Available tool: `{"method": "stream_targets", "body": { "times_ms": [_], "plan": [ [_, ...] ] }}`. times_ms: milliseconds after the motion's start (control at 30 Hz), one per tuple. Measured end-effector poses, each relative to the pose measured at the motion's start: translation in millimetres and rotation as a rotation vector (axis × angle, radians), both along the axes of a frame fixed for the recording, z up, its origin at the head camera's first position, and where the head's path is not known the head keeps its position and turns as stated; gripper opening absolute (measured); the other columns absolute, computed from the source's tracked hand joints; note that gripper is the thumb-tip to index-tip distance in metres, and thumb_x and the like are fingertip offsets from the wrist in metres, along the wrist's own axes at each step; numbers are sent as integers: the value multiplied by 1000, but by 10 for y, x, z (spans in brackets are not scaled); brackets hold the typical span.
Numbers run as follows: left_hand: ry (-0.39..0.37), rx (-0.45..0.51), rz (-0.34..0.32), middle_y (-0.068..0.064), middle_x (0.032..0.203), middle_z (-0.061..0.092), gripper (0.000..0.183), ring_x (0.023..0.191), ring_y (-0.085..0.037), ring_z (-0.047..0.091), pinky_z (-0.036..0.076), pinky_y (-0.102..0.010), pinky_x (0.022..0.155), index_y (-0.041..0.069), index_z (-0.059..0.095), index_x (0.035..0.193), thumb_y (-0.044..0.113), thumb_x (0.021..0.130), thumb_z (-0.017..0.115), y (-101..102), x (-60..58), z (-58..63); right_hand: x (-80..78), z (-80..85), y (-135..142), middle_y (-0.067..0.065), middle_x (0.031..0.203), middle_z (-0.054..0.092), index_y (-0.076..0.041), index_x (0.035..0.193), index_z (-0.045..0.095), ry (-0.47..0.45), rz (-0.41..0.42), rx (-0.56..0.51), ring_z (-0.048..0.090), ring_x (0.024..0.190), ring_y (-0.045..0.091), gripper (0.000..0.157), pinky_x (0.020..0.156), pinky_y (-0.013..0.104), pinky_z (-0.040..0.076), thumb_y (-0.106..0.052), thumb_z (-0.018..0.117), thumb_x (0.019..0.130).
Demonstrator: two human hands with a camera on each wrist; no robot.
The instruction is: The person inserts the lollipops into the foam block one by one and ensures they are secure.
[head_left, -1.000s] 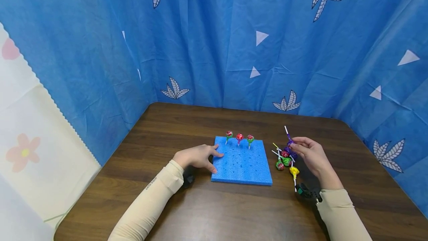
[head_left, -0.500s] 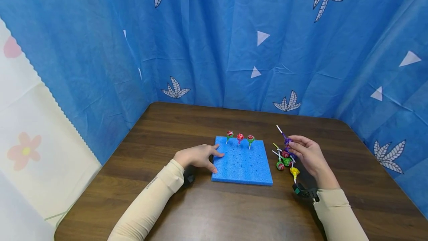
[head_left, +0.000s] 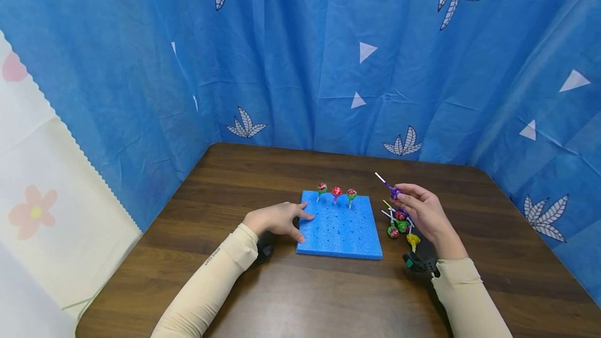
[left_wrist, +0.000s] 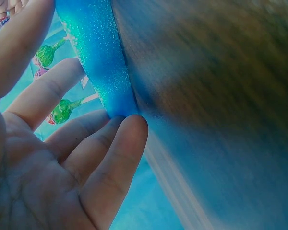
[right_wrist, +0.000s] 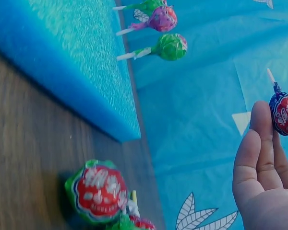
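A blue foam board [head_left: 340, 236] dotted with small holes lies on the table. Three lollipops stand upright along its far side: a green one [head_left: 321, 188], a red-pink one [head_left: 336, 192] and another green one [head_left: 351, 192]. My left hand [head_left: 280, 219] rests at the board's left edge, thumb and fingers spread, touching the foam. To the right, my right hand [head_left: 424, 212] pinches a purple lollipop [head_left: 395, 193] by its candy head, its white stick pointing up and left. In the right wrist view the held lollipop [right_wrist: 284, 114] shows a dark blue and red wrapper.
Right of the board lies a loose pile of lollipops, including a green-red one [head_left: 393, 232] and a yellow one [head_left: 413, 241]. The brown wooden table [head_left: 300, 296] carries everything. Blue curtain [head_left: 291, 67] hangs behind the table.
My right hand has lifted the purple lollipop off the pile and moved left with it; its stick has tilted from near upright toward the left. My left hand and the board have stayed put.
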State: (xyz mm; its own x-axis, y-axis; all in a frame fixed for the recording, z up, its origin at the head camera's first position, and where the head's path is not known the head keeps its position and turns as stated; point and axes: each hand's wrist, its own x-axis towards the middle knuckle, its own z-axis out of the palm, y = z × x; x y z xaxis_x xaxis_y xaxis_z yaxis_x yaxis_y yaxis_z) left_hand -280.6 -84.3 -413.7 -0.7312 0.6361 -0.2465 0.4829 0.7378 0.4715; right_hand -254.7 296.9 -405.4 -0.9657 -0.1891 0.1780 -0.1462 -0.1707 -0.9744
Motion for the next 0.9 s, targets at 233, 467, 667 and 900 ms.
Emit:
{"method": "stream_targets", "body": {
  "times_ms": [233, 467, 667, 900],
  "plan": [
    [0, 5, 2, -11, 166, 27, 66, 152, -36, 28, 33, -50, 120, 25, 54, 146, 39, 86, 78, 4, 1, 3, -26, 12, -87, -4, 110, 68, -12, 118, 72, 36, 20, -18, 68, 101, 10, 26, 94, 21, 55, -2, 54, 102],
    [7, -10, -12, -12, 166, 26, 67, 152, -35, 28, 32, -49, 121, 25, 53, 146, 38, 86, 78, 14, 12, 16, -47, 43, -193, -4, 104, 69, -13, 114, 68, 27, 14, -27, 69, 100, 7, 20, 96, 22, 54, -3, 56, 101],
    [-4, -5, -10, -11, 166, 25, 67, 152, -33, 28, 33, -47, 121, 25, 53, 146, 37, 86, 78, 12, 11, 20, -61, 66, -282, -2, 103, 68, -13, 109, 70, 23, 20, -52, 69, 97, 8, 21, 94, 22, 55, -1, 55, 101],
    [-4, 0, -7, -12, 166, 26, 66, 152, -34, 28, 33, -47, 120, 24, 54, 146, 37, 86, 78, 6, 14, 27, -102, 82, -388, -4, 106, 69, -12, 114, 71, 54, 16, -28, 66, 96, 7, 23, 93, 19, 55, -2, 55, 102]
  ]
}}
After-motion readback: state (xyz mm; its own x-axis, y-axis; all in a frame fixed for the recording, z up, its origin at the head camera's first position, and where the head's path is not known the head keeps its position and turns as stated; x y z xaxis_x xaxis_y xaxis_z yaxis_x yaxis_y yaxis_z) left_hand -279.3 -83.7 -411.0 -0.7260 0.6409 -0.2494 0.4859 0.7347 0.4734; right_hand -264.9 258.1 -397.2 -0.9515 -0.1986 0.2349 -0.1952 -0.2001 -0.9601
